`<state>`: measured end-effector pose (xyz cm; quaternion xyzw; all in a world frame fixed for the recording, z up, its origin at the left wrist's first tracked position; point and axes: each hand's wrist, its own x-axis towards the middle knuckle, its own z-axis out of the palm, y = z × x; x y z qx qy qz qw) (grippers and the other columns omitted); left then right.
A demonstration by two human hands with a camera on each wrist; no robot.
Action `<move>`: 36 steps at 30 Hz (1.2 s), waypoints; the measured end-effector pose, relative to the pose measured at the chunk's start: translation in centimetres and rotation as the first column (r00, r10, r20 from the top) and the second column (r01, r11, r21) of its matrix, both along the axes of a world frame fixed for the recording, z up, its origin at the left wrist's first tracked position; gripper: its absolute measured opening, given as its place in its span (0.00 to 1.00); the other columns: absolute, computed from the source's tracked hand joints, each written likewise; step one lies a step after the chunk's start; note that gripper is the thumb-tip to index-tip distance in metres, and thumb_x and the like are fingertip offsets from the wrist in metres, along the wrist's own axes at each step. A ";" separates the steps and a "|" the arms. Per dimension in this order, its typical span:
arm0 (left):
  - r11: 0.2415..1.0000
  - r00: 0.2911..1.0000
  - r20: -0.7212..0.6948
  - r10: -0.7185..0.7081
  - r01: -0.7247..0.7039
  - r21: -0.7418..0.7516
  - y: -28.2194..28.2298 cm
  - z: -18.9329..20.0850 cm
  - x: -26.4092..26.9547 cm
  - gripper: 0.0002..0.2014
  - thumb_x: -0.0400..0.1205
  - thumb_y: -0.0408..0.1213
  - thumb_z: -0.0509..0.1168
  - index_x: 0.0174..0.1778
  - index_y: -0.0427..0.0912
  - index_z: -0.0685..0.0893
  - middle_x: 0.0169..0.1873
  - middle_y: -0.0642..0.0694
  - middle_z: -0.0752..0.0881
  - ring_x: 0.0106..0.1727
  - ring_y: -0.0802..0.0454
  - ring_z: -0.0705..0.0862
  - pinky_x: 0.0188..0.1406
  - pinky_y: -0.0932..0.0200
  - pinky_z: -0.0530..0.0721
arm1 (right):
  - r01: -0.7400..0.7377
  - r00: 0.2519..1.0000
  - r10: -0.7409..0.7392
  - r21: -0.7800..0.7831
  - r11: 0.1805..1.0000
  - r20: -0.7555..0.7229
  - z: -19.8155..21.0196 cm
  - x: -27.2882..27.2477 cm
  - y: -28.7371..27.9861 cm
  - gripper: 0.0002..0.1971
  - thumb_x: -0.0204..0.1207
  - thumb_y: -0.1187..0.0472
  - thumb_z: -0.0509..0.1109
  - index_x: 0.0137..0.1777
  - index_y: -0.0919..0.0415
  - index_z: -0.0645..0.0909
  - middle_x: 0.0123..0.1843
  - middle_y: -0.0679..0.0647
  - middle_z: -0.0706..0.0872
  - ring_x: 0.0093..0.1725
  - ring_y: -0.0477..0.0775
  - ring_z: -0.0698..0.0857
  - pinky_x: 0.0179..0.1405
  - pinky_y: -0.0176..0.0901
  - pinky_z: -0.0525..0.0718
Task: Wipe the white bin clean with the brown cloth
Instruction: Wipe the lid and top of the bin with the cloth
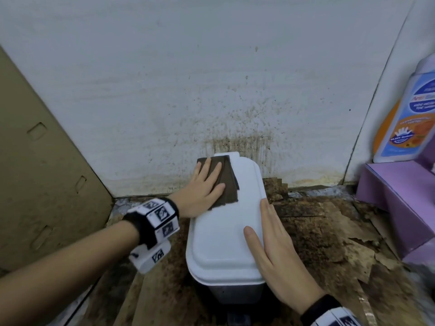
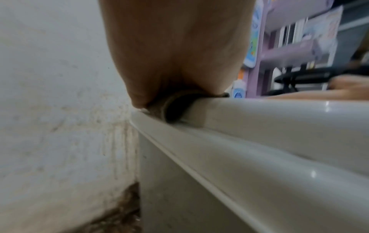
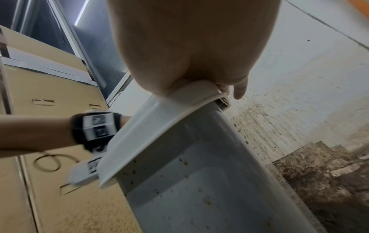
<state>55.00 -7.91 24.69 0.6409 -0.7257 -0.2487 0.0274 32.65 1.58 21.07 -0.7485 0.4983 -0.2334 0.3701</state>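
While the left hand lies flat, fingers straight, on the brown cloth, the head view puts that cloth on the far left part of the white bin lid, close to the stained wall. Right hand spread flat along the lid's right edge, holding nothing, apparently steadying. Lid top looks clean from here; wiping seems to be at the lid stage only. Bin stands on a dirty brown floor, cardboard to the left, purple shelf with a bottle to the right.

Left wrist view: palm pressing the cloth over the lid's rim. Bin side wall below looks dull, not obviously wiped; blurred, hard to say.

Right wrist view: palm resting on the lid edge, one fingertip hanging past it. Bin body below carries scattered brown specks, so I judge the sides are left to do. Most of the job remains.
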 end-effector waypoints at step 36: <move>0.997 0.986 -0.157 -0.051 0.039 -0.073 11.9 -1.4 -0.9 0.36 0.89 0.60 0.46 0.87 0.61 0.31 0.79 0.70 0.19 0.80 0.66 0.17 0.81 0.61 0.31 | 0.014 1.000 -0.014 -0.035 0.999 0.006 -0.1 0.1 0.5 0.33 0.85 0.34 0.45 0.79 0.32 0.25 0.83 0.25 0.29 0.80 0.23 0.30 0.83 0.33 0.36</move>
